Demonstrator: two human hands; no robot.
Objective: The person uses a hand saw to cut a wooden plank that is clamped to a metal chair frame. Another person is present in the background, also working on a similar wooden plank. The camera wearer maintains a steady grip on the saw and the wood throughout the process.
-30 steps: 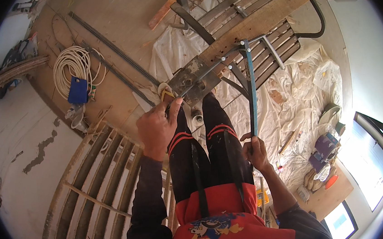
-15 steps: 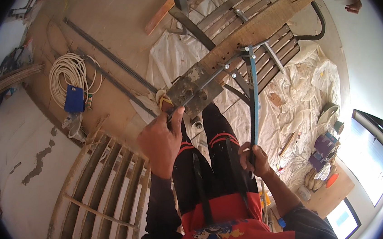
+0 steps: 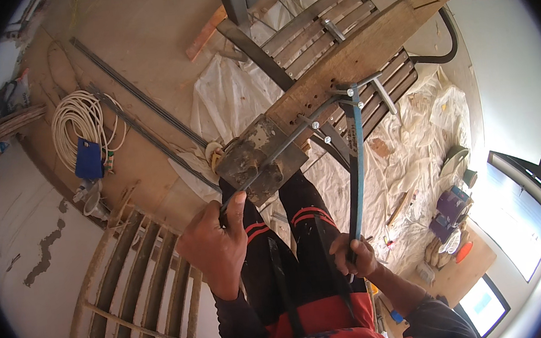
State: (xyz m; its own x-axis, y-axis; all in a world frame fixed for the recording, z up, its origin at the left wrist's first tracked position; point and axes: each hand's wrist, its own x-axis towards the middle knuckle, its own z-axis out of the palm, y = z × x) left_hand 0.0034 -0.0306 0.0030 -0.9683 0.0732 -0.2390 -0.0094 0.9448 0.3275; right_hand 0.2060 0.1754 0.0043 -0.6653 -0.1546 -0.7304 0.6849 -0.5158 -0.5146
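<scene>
My left hand [image 3: 222, 241], at lower centre, is closed on a thin dark metal rod [image 3: 284, 145], which runs up and right across a dark metal plate [image 3: 265, 182] to bolts on a long wooden plank [image 3: 368, 35]. My right hand [image 3: 354, 257], lower right of centre, grips the bottom of a long flat metal bar [image 3: 356, 155] with a blue edge. That bar reaches up to the bolted pivot [image 3: 352, 94] on the plank. My legs are beneath, at the near end of the plank.
A slatted bench [image 3: 310, 33] lies under the plank on crumpled plastic sheeting [image 3: 428, 129]. Coiled cable [image 3: 70, 119] and long metal bars [image 3: 135, 97] lie at left, above a slatted frame [image 3: 120, 285]. Tubs [image 3: 450, 201] and boards sit right, near bright windows [image 3: 514, 238].
Both my hands and the blue-edged bar appear lower in the picture, while the whole scene has shifted and tilted slightly. Another person's hand, seen at top right half a second ago, is no longer visible.
</scene>
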